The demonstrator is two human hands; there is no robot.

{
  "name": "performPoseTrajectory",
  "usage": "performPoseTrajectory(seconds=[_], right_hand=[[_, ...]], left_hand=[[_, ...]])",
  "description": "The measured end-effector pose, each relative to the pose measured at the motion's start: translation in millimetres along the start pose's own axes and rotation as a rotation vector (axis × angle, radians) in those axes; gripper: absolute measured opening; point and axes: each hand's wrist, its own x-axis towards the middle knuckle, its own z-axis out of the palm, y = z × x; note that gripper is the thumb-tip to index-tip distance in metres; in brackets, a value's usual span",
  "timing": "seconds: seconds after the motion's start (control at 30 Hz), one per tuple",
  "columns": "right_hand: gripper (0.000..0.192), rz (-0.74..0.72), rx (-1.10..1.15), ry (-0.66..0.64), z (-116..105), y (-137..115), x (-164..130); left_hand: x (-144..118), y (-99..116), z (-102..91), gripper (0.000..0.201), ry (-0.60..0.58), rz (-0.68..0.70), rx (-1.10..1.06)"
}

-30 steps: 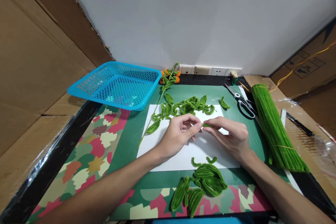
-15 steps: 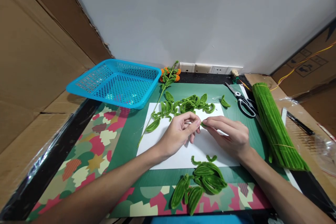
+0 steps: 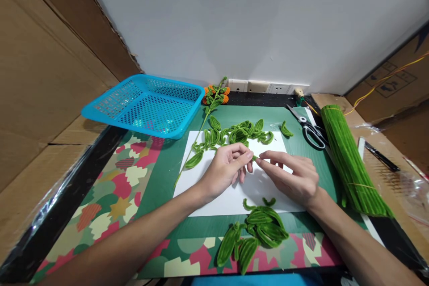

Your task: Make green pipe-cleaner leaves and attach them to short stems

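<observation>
Green pipe-cleaner piece (image 3: 255, 158) is pinched between fingertips of left hand (image 3: 225, 170) and right hand (image 3: 292, 174), palms down over white paper (image 3: 208, 187).

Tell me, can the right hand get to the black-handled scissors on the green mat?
Probably yes. The black-handled metal scissors lie in the open on the green mat, just beyond the right hand, with nothing between them. But that hand and the left hand are pinching a small green fuzzy piece.

Only a green tip of the pipe-cleaner piece (image 3: 255, 158) peeks out between the hands; the rest hides under fingertips. Both forearms run off the bottom edge. The plastic bag (image 3: 414, 196) is cut off at right.
</observation>
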Motion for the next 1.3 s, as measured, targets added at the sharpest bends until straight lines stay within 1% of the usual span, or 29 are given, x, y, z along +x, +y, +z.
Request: performPoseTrajectory(seconds=[0.17, 0.27, 0.3, 0.4, 0.47, 0.63, 0.8, 0.93, 1.07, 1.13, 1.17, 1.23, 1.3], right_hand=[[0.021, -0.101, -0.045, -0.022, -3, -2, 5], [0.023, -0.14, -0.056, -0.055, -3, -3, 4], [0.026, -0.125, -0.049, -0.056, -3, -3, 3], [0.032, -0.02, -0.038, -0.022, -1, -1, 0], [0.033, 0.022, -0.043, -0.006, 1, 0, -1], [0.027, 0.035, -0.039, -0.007, 2, 1, 0], [0.02, 0.057, -0.039, 0.006, 3, 0, 1], [0.02, 0.074, -0.041, 0.017, 3, 0, 1], [0.019, 0.073, -0.026, 0.027, 3, -2, 4], [0.017, 0.118, 0.011, 0.029, 3, -5, 7], [0.015, 0.169, 0.054, 0.028, 2, -7, 9], [0.011, 0.325, 0.191, 0.026, 2, -11, 13], [0.01, 0.512, 0.349, 0.024, 3, -13, 17]], left_hand=[[0, 2, 0.6, 0.037, 0.043, -0.02, -0.025], [-1, 2, 1.6, 0.039, 0.052, -0.022, -0.031], [-1, 2, 2.0, 0.039, 0.049, -0.02, -0.03], [-1, 2, 2.6, 0.039, 0.065, -0.004, -0.028], [-1, 2, 2.7, 0.04, 0.076, -0.003, -0.032], [-1, 2, 2.2, 0.039, 0.064, -0.011, -0.024], [-1, 2, 2.5, 0.035, 0.019, -0.002, -0.01], [-1, 3, 3.0, 0.037, -0.01, -0.016, -0.017], [-2, 3, 3.5, 0.037, -0.011, -0.003, -0.038], [-2, 3, 3.4, 0.037, -0.01, 0.003, -0.038], [-2, 2, 3.3, 0.037, -0.011, 0.004, -0.036], [-3, 1, 2.9, 0.038, -0.011, 0.012, -0.03], [-4, -1, 2.7, 0.037, 0.0, 0.036, -0.016]])
